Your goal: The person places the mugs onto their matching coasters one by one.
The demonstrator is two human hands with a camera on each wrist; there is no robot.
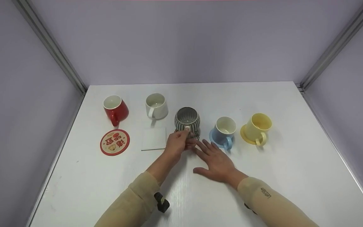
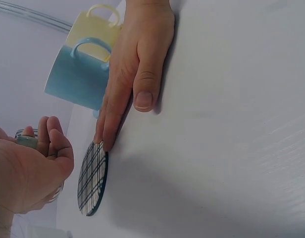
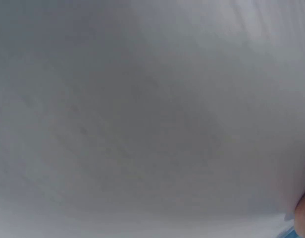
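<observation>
My left hand (image 1: 175, 143) pinches the handle of a grey striped mug (image 1: 183, 125) at the middle of the table. In the left wrist view, that hand (image 2: 31, 168) hides most of the mug. A round plaid coaster (image 2: 92, 181) lies below the mug; in the head view only part of the coaster (image 1: 196, 135) shows. My right hand (image 1: 216, 163) rests palm down with straight fingers, and its fingertips (image 2: 107, 141) touch the coaster's edge. Just right of it, a blue mug (image 1: 223, 134) stands on a blue coaster (image 1: 213, 138).
A yellow mug (image 1: 257, 127) stands on a yellow coaster (image 1: 244, 135) at the right. A white mug (image 1: 158, 110) is behind a white square coaster (image 1: 154, 138). At the left, a red mug (image 1: 120, 112) stands behind a round red-rimmed coaster (image 1: 114, 142).
</observation>
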